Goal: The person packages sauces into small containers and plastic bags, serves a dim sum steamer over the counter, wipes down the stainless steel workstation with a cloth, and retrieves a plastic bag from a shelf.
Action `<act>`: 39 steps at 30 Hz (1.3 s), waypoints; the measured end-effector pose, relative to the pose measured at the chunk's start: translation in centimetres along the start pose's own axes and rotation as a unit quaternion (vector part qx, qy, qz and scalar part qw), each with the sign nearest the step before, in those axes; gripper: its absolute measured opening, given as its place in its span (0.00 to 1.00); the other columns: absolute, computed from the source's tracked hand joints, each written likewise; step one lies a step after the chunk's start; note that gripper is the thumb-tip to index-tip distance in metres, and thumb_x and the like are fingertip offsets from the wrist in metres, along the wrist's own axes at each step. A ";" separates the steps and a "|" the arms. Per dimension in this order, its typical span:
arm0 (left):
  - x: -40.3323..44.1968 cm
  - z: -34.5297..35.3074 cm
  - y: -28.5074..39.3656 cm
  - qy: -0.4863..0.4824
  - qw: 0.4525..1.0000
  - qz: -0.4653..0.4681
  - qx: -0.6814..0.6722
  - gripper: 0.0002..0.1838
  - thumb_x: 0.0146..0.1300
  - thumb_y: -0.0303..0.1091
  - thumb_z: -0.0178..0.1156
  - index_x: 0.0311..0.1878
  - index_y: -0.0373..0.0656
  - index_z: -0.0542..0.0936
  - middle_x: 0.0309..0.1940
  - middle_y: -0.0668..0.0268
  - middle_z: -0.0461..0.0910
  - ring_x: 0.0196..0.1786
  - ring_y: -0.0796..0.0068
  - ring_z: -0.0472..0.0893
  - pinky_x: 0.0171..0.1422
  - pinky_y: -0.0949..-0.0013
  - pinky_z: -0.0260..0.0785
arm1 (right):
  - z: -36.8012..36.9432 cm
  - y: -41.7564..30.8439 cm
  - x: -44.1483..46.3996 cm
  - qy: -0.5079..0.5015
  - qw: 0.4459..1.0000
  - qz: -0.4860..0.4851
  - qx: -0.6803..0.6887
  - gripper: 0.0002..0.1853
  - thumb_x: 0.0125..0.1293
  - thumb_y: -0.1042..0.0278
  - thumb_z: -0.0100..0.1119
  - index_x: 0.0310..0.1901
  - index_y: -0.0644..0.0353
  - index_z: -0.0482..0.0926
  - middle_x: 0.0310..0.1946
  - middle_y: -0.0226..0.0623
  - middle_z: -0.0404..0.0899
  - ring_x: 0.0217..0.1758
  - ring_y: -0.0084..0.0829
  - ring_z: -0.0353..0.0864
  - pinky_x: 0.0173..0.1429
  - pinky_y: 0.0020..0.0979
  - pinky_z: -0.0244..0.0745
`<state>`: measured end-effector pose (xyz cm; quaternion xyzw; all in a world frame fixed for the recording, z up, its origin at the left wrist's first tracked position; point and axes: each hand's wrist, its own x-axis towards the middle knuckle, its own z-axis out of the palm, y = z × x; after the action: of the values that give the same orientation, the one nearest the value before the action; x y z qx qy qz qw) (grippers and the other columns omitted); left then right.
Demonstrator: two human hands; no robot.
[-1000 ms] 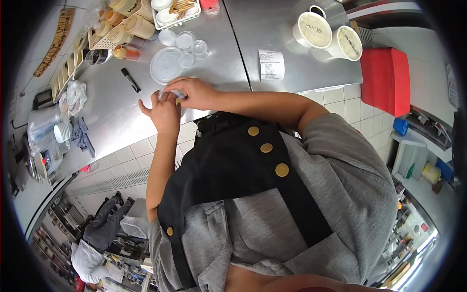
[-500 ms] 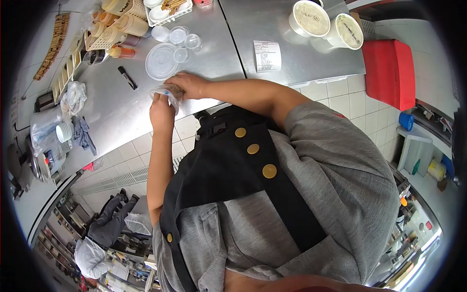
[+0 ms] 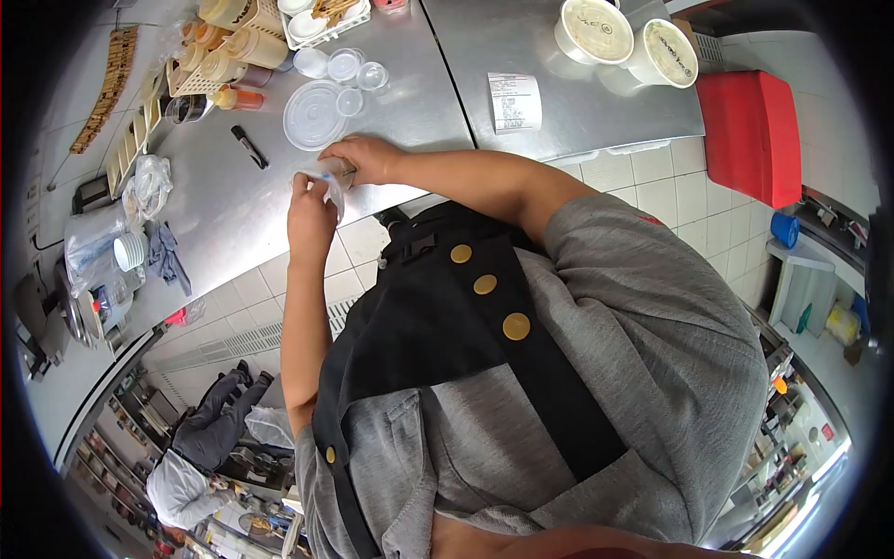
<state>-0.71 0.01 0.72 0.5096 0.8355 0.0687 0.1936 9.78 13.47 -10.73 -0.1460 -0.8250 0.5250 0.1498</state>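
Observation:
At the front edge of the steel counter, a small clear plastic bag [image 3: 331, 179] with a bluish mark sits between my hands. My left hand [image 3: 312, 207] pinches its near left side, fingers closed. My right hand [image 3: 366, 160] curls round the other side; whatever is inside the bag is mostly hidden by the fingers and the film. Just beyond my hands lies a large round clear lid [image 3: 315, 115]. Smaller clear lids [image 3: 345, 64] are grouped behind it. A black marker [image 3: 249, 147] rests to the left.
Sauce bottles [image 3: 253, 47] stand in baskets at the back left. A printed receipt [image 3: 514, 102] and two lidded white tubs [image 3: 594, 32] are on the right part of the counter [image 3: 419, 93]. A red bin [image 3: 750, 138] stands at right. Another person [image 3: 182, 489] is at lower left.
The bag has shifted slightly and looks flatter between my hands; my left hand has turned a little. The whole view has moved slightly.

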 end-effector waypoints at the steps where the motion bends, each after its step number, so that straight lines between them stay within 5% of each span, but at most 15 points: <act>1: 0.1 -1.1 0.1 0.044 0.998 0.045 -0.012 0.22 0.52 0.17 0.60 0.52 0.43 0.85 0.49 0.56 0.78 0.48 0.53 0.82 0.52 0.56 0.76 | 0.2 0.3 0.0 0.003 1.000 -0.002 -0.009 0.37 0.46 0.67 0.79 0.62 0.52 0.78 0.56 0.41 0.81 0.62 0.45 0.78 0.66 0.41 0.72; 5: -0.4 -9.4 2.4 0.148 0.987 0.042 -0.051 0.30 0.52 0.14 0.58 0.58 0.50 0.84 0.47 0.58 0.81 0.46 0.58 0.82 0.51 0.58 0.76 | 0.6 0.8 0.2 0.008 1.000 -0.020 -0.021 0.41 0.44 0.58 0.82 0.62 0.59 0.76 0.56 0.46 0.80 0.62 0.47 0.78 0.67 0.42 0.72; 7: 0.0 -12.0 3.3 0.225 0.967 0.103 0.066 0.31 0.52 0.15 0.60 0.59 0.54 0.84 0.46 0.60 0.82 0.44 0.61 0.83 0.56 0.60 0.73 | 0.2 0.5 0.0 -0.014 1.000 0.006 -0.006 0.42 0.44 0.55 0.82 0.63 0.61 0.76 0.58 0.47 0.80 0.63 0.48 0.77 0.68 0.42 0.71; 12: 4.0 -7.0 3.8 0.261 0.891 0.246 0.277 0.27 0.53 0.18 0.61 0.55 0.56 0.85 0.41 0.63 0.83 0.41 0.56 0.83 0.62 0.58 0.69 | 0.5 0.8 -0.1 -0.001 0.999 -0.031 -0.037 0.41 0.45 0.57 0.81 0.62 0.59 0.76 0.56 0.47 0.80 0.62 0.48 0.78 0.67 0.42 0.72; 14: 6.0 -5.0 1.6 -0.058 0.972 0.156 0.169 0.21 0.50 0.17 0.66 0.47 0.49 0.84 0.43 0.62 0.83 0.43 0.53 0.83 0.58 0.54 0.73 | 0.0 0.4 -0.1 -0.001 0.999 -0.028 -0.045 0.40 0.45 0.57 0.81 0.62 0.58 0.76 0.56 0.47 0.80 0.61 0.48 0.78 0.67 0.42 0.72; 18: 3.5 -10.7 2.9 0.011 0.983 0.160 -0.083 0.10 0.54 0.15 0.66 0.38 0.40 0.81 0.39 0.64 0.81 0.42 0.67 0.82 0.47 0.66 0.75 | 0.3 0.6 -0.2 -0.011 0.999 -0.023 -0.030 0.40 0.45 0.59 0.81 0.62 0.57 0.76 0.54 0.46 0.81 0.60 0.48 0.79 0.66 0.43 0.73; 21: 0.7 -14.2 -1.3 0.075 0.928 0.136 -0.338 0.08 0.57 0.15 0.67 0.39 0.35 0.80 0.35 0.67 0.79 0.40 0.75 0.80 0.46 0.75 0.72 | -0.1 0.3 0.0 -0.013 0.999 -0.016 -0.026 0.42 0.45 0.60 0.81 0.64 0.57 0.74 0.56 0.46 0.80 0.62 0.47 0.78 0.67 0.42 0.72; 24: -0.5 -14.1 -8.2 0.003 0.993 -0.091 -0.070 0.38 0.44 0.15 0.75 0.61 0.51 0.77 0.42 0.64 0.78 0.43 0.69 0.80 0.53 0.71 0.75 | -0.2 0.9 0.1 -0.005 0.997 -0.055 -0.053 0.45 0.45 0.62 0.80 0.67 0.56 0.71 0.62 0.45 0.77 0.68 0.46 0.73 0.72 0.40 0.68; 27: -1.3 -5.4 -13.8 -0.068 0.997 -0.042 -0.020 0.77 0.25 0.21 0.84 0.82 0.69 0.51 0.55 0.50 0.71 0.56 0.48 0.78 0.65 0.53 0.73 | -1.6 -0.9 -0.2 0.002 0.988 -0.114 -0.103 0.49 0.45 0.64 0.79 0.72 0.54 0.66 0.68 0.42 0.71 0.74 0.43 0.66 0.77 0.38 0.62; 30: -0.7 -0.9 -8.0 -0.032 0.986 0.037 -0.160 0.72 0.30 0.40 0.89 0.80 0.42 0.53 0.61 0.54 0.71 0.63 0.51 0.74 0.69 0.57 0.69 | -1.6 -3.1 0.0 0.009 0.988 -0.096 -0.122 0.49 0.47 0.65 0.77 0.73 0.52 0.64 0.69 0.38 0.71 0.75 0.40 0.65 0.80 0.37 0.58; 32: -0.2 0.3 -2.2 0.066 0.941 0.060 -0.326 0.52 0.45 0.42 0.85 0.73 0.43 0.67 0.53 0.59 0.74 0.58 0.59 0.76 0.65 0.61 0.71 | 0.6 -2.4 1.6 0.026 0.988 -0.086 -0.124 0.47 0.48 0.65 0.76 0.72 0.51 0.65 0.66 0.35 0.74 0.74 0.38 0.68 0.80 0.37 0.58; 33: 0.9 0.8 -1.4 0.102 0.955 0.068 -0.269 0.40 0.50 0.36 0.80 0.67 0.42 0.74 0.51 0.58 0.75 0.57 0.60 0.76 0.62 0.61 0.72 | 3.4 0.0 3.0 0.017 0.997 -0.070 -0.015 0.41 0.50 0.66 0.75 0.68 0.51 0.68 0.63 0.35 0.77 0.71 0.35 0.71 0.79 0.37 0.58; 35: 2.0 0.3 0.5 0.181 0.963 0.113 -0.163 0.13 0.62 0.27 0.69 0.50 0.39 0.84 0.41 0.56 0.79 0.49 0.62 0.78 0.54 0.66 0.71 | 3.5 -0.9 4.5 0.020 0.970 -0.214 -0.112 0.22 0.59 0.69 0.70 0.56 0.54 0.78 0.54 0.36 0.83 0.64 0.29 0.78 0.77 0.36 0.62; 36: 2.0 0.5 0.7 0.182 0.963 0.113 -0.162 0.13 0.62 0.27 0.69 0.50 0.39 0.84 0.41 0.56 0.79 0.49 0.62 0.78 0.54 0.66 0.71 | 3.5 -1.1 4.3 0.020 0.970 -0.216 -0.113 0.22 0.59 0.69 0.70 0.56 0.54 0.78 0.54 0.36 0.83 0.64 0.29 0.78 0.77 0.36 0.62; 39: 1.6 -0.2 0.5 0.177 0.892 0.021 -0.415 0.06 0.69 0.27 0.62 0.47 0.40 0.81 0.35 0.64 0.80 0.34 0.76 0.75 0.39 0.72 0.68 | 3.2 -1.8 2.9 0.044 0.982 0.008 0.181 0.22 0.57 0.63 0.74 0.51 0.62 0.81 0.53 0.44 0.83 0.62 0.41 0.79 0.69 0.40 0.70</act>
<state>-1.00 1.69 0.67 0.3796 0.7405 0.5022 0.2354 5.69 11.29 -10.10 -0.1457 -0.7077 0.6599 0.2062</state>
